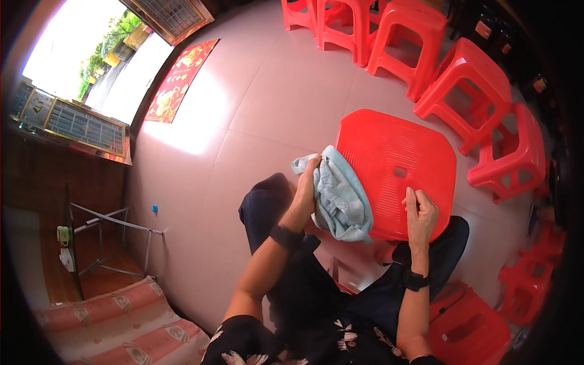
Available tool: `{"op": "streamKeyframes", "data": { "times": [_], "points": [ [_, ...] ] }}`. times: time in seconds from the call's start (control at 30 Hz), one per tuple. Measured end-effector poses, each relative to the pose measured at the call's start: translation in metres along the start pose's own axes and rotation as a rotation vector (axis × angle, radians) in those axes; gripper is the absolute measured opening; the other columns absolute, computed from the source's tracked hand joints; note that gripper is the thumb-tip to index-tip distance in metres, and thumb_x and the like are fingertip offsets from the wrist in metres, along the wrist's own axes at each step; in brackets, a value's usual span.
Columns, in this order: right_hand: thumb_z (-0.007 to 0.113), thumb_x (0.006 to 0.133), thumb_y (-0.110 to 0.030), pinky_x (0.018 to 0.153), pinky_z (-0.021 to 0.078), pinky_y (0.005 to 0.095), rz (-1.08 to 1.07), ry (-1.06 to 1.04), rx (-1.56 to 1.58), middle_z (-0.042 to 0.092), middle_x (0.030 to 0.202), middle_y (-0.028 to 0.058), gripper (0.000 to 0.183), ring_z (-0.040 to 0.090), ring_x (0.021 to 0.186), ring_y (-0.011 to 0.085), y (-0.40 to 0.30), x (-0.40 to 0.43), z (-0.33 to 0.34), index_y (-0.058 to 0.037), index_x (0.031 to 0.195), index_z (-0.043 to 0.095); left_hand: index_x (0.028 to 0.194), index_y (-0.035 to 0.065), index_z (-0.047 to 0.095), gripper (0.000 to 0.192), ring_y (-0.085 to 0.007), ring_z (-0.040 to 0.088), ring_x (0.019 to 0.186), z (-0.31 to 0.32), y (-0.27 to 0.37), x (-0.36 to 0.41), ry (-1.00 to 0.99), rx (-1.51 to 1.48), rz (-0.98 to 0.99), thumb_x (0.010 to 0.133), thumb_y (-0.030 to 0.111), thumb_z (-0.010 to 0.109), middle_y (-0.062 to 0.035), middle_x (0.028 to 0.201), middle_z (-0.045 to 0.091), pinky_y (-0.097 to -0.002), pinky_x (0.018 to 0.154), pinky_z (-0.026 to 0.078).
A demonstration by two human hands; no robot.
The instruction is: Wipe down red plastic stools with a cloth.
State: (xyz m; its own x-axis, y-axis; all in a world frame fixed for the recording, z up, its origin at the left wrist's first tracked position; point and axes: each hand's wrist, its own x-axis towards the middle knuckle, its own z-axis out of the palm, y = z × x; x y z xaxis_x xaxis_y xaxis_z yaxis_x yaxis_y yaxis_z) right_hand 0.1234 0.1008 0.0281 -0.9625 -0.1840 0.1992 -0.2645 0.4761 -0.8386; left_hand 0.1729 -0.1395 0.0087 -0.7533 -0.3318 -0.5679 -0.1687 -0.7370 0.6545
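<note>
Between my knees stands a red plastic stool with an octagonal, ribbed seat and a small slot at its middle. My left hand grips a crumpled light blue-green cloth, which hangs against the near left edge of the seat. Over the right part of the seat is my right hand, its fingers curled in a loose fist; whether it touches the seat or pinches something small, I cannot tell.
Several red plastic stools form a curved row ahead and to the right. Another red seat is near my right side. A folding table's metal legs, a patterned cushion and a small blue object are at left. A red mat lies by the open doorway.
</note>
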Motion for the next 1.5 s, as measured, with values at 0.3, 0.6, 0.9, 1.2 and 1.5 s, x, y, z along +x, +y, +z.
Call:
{"op": "streamKeyframes", "data": {
  "times": [0.3,0.6,0.9,1.2,1.5],
  "points": [
    [0.059,0.094,-0.017,0.051,0.0378,0.0289,0.0,0.018,0.003,0.053,0.058,0.0092,0.034,0.047,0.051,0.0131,-0.005,-0.001,0.001,0.0008,0.067,0.047,0.111,0.0037,0.06,0.041,-0.0196,0.061,0.094,-0.01,-0.006,0.01,-0.04,-0.069,-0.01,0.092,0.039,0.052,-0.0072,0.105,0.064,-0.0323,0.085,0.048],
    [0.059,0.094,-0.017,0.051,0.0377,0.0296,-0.024,0.026,-0.045,0.053,0.059,0.0101,0.034,0.048,0.052,0.0147,-0.004,-0.001,0.002,0.001,0.067,0.047,0.11,0.0046,0.061,0.04,-0.0183,0.061,0.092,-0.016,-0.011,0.019,-0.042,-0.015,0.002,0.093,0.039,0.051,-0.0058,0.102,0.064,-0.032,0.083,0.049],
    [0.06,0.094,-0.018,0.051,0.038,0.0297,-0.044,0.028,-0.036,0.053,0.061,0.0104,0.034,0.048,0.053,0.0158,0.0,-0.001,0.004,0.001,0.068,0.048,0.107,0.0049,0.062,0.039,-0.0178,0.063,0.088,-0.016,-0.013,0.021,-0.075,-0.027,0.026,0.092,0.039,0.052,-0.0055,0.098,0.066,-0.0318,0.08,0.05],
    [0.06,0.093,-0.017,0.05,0.0369,0.0301,-0.061,0.043,0.009,0.051,0.06,0.0107,0.034,0.048,0.052,0.0154,-0.001,-0.003,0.005,0.0006,0.067,0.046,0.102,0.003,0.063,0.044,-0.0194,0.062,0.081,-0.011,-0.012,0.016,-0.019,-0.014,0.033,0.087,0.044,0.058,-0.0072,0.092,0.065,-0.0329,0.074,0.051],
    [0.059,0.094,-0.018,0.05,0.0364,0.0305,-0.109,0.036,-0.068,0.05,0.058,0.0104,0.034,0.046,0.051,0.0156,-0.005,-0.002,0.004,0.0002,0.068,0.046,0.107,0.0025,0.061,0.047,-0.0195,0.061,0.089,-0.011,-0.012,0.014,-0.017,-0.026,0.051,0.087,0.045,0.058,-0.0084,0.1,0.064,-0.033,0.081,0.05]
  ]
}}
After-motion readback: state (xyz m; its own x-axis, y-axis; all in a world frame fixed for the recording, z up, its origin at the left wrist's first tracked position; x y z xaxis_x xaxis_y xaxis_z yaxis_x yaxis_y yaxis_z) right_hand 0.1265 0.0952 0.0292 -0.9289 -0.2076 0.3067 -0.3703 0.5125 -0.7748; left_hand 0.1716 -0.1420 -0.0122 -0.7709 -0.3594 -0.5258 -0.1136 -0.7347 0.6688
